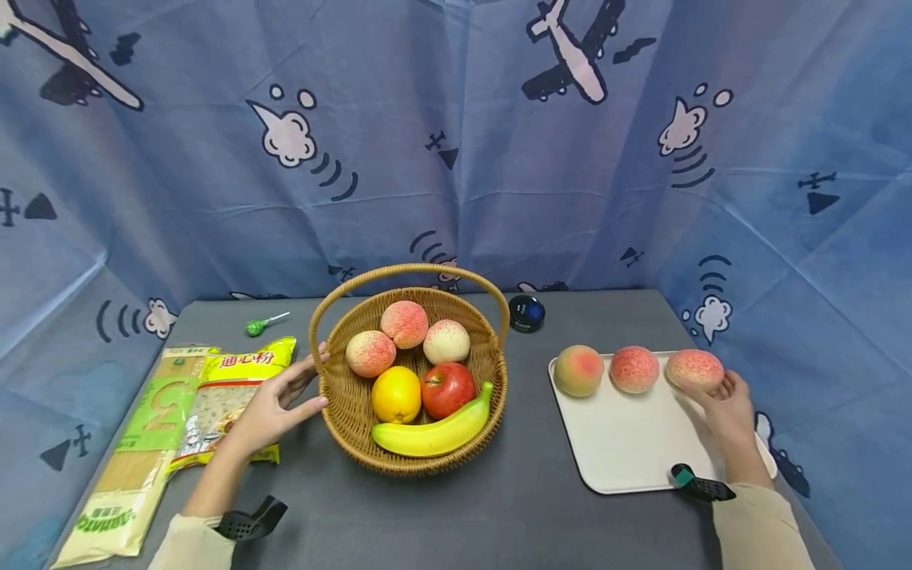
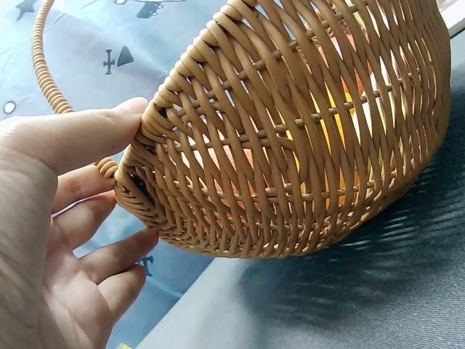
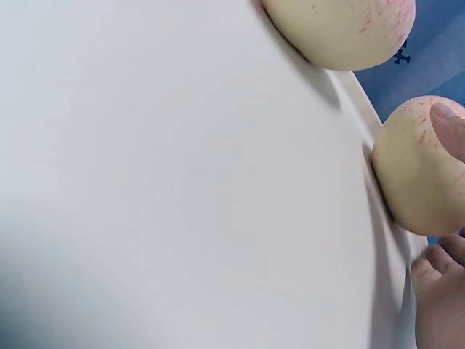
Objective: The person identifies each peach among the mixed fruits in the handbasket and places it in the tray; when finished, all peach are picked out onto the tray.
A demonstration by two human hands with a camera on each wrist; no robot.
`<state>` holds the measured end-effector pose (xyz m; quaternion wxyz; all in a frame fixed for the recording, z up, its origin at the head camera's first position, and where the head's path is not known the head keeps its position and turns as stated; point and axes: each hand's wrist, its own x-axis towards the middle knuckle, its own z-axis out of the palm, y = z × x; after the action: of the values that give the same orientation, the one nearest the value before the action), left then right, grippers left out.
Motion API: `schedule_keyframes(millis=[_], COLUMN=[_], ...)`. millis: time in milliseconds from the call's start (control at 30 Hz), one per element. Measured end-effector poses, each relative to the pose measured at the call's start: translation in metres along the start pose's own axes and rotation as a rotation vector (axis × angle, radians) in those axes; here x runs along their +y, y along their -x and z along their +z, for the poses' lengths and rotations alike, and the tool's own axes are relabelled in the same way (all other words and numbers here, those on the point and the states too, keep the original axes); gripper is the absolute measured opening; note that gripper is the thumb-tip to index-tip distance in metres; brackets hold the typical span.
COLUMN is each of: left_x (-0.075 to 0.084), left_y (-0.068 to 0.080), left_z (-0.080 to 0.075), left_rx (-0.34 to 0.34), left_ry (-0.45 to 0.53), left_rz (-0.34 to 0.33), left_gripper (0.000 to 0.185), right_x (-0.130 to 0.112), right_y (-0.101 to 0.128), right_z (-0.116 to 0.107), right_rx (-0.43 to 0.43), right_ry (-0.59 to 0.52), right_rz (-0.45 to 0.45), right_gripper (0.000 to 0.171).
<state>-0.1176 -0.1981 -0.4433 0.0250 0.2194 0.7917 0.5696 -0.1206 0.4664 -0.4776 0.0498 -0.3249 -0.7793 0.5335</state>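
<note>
A woven basket (image 1: 335,400) with a hoop handle stands mid-table, holding three peaches, an orange (image 1: 396,393), a red apple (image 1: 448,389) and a banana (image 1: 435,434). My left hand (image 1: 309,380) lies against its left side. In the left wrist view the thumb (image 2: 87,131) touches the basket's rim (image 2: 290,145) and the fingers are spread. On the right a white tray (image 1: 627,443) carries three peaches in a row. My right hand (image 1: 705,388) grips the rightmost peach (image 1: 694,368), with its thumb (image 3: 450,123) on that peach (image 3: 418,171).
Two pasta packets (image 1: 235,396) lie left of the basket, with a green lollipop (image 1: 260,324) behind them. A dark round tin (image 1: 526,313) sits behind the basket's right side. A blue printed curtain surrounds the grey table (image 1: 527,507).
</note>
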Motion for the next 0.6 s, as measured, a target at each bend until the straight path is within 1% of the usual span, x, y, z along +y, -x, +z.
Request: schedule_keyframes(millis=[67,133,167,233,267,333,467,500,600], left_x=[0.000,0.000,0.000,-0.001,-0.001,-0.001,-0.001,-0.001,-0.002], left_y=[0.000,0.000,0.000,0.000,-0.001,-0.001,-0.001,-0.001,-0.001], left_z=[0.000,0.000,0.000,0.000,0.000,0.001,0.000,0.000,0.001], left_rx=[0.006,0.002,-0.004,-0.009,-0.015,-0.022,-0.022,-0.021,-0.016], left_ry=[-0.015,-0.008,0.001,0.014,0.026,0.037,0.033,0.030,0.023], left_rz=[-0.015,-0.012,-0.003,0.008,0.017,0.027,0.027,0.027,0.026], left_gripper=[0.065,0.065,0.066,0.066,0.066,0.067,0.067,0.067,0.067], right_x=[-0.003,-0.005,-0.006,-0.010,-0.006,-0.008,-0.028,-0.040,-0.060], right_y=[0.005,0.010,0.011,0.016,0.011,0.013,0.031,0.044,0.064], right_z=[-0.001,0.000,0.001,0.002,0.002,0.003,0.008,0.011,0.020], right_rx=[0.014,0.044,0.060,0.093,0.106,0.118,0.109,0.105,0.070], right_ry=[-0.007,-0.005,-0.007,-0.020,-0.024,-0.033,-0.063,-0.077,-0.095], right_rz=[-0.040,-0.078,-0.106,-0.133,-0.156,-0.199,-0.288,-0.309,-0.394], right_gripper=[0.100,0.096,0.095,0.094,0.095,0.093,0.089,0.086,0.084])
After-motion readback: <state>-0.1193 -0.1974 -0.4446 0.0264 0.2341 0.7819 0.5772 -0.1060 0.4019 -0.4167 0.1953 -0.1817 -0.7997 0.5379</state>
